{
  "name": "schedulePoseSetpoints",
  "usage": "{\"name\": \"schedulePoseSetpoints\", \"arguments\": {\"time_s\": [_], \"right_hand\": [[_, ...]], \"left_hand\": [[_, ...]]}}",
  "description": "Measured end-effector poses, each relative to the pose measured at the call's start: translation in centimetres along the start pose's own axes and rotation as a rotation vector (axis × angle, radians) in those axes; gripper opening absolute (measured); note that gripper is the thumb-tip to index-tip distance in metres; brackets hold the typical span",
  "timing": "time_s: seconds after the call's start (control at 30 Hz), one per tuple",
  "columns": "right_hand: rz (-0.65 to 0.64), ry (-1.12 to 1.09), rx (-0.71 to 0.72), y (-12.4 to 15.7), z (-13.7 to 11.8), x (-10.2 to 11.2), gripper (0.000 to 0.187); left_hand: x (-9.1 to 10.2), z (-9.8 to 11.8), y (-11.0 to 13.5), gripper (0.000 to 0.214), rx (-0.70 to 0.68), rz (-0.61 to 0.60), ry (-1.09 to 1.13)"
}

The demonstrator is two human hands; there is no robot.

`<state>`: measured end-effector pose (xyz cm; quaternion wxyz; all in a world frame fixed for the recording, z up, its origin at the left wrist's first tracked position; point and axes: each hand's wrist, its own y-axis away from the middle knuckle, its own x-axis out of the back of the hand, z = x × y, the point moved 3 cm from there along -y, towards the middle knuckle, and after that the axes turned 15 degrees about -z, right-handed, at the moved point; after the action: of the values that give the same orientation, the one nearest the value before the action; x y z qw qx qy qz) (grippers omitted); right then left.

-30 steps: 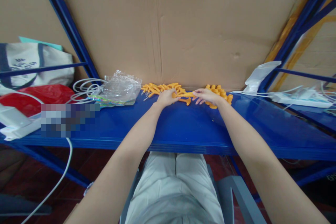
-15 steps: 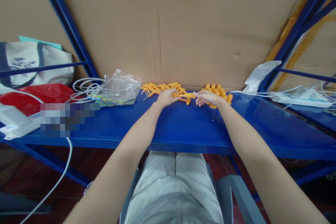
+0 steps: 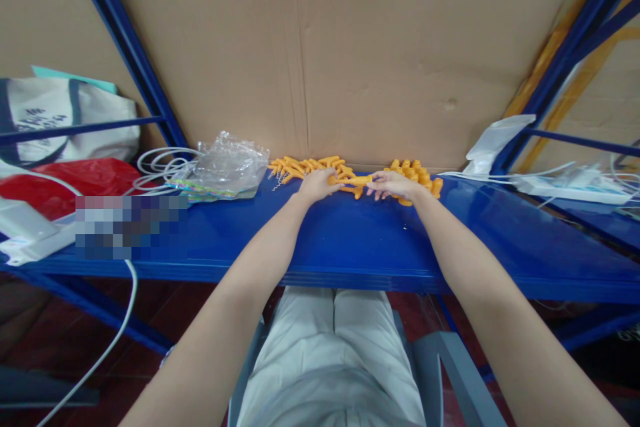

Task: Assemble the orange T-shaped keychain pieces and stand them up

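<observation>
On the blue table (image 3: 355, 240) lie yellow pieces (image 3: 417, 177), with clear plastic bags (image 3: 227, 168) beside them

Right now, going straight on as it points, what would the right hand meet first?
First, the yellow rod at the right hand; beyond it, likely the left hand, though depth is unclear.

At the back of the desk (image 3: 345, 240), the left hand (image 3: 317, 185) and right hand (image 3: 393, 183) partly hide a yellow piece (image 3: 357, 181); the right one's grip is too small to judge. Coarse squares (image 3: 131, 227) mask something at the desk's left. Below the desk, the picture's bottom edge cuts off the chair (image 3: 453, 347).
</observation>
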<state>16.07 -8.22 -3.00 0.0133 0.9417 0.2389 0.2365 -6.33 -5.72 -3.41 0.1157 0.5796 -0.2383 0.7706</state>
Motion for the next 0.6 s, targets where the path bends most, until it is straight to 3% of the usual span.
{"name": "schedulePoseSetpoints", "arguments": {"time_s": [0.17, 0.37, 0.47, 0.6], "right_hand": [[0.013, -0.045, -0.114, -0.37, -0.10, -0.50, 0.059], [0.048, 0.021, -0.158, -0.22, -0.57, -0.67, 0.068], [0.057, 0.059, -0.163, -0.07, -0.50, -0.43, 0.065], [0.065, 0.123, -0.056, -0.26, -0.46, -0.02, 0.034]], "left_hand": [[0.20, 0.52, 0.03, 0.029, -0.020, 0.016, 0.020], [0.19, 0.58, 0.10, 0.029, 0.005, -0.011, -0.008], [0.11, 0.47, 0.08, 0.029, 0.014, -0.018, -0.027], [-0.03, 0.35, 0.00, 0.029, 0.015, -0.031, -0.040]]}}
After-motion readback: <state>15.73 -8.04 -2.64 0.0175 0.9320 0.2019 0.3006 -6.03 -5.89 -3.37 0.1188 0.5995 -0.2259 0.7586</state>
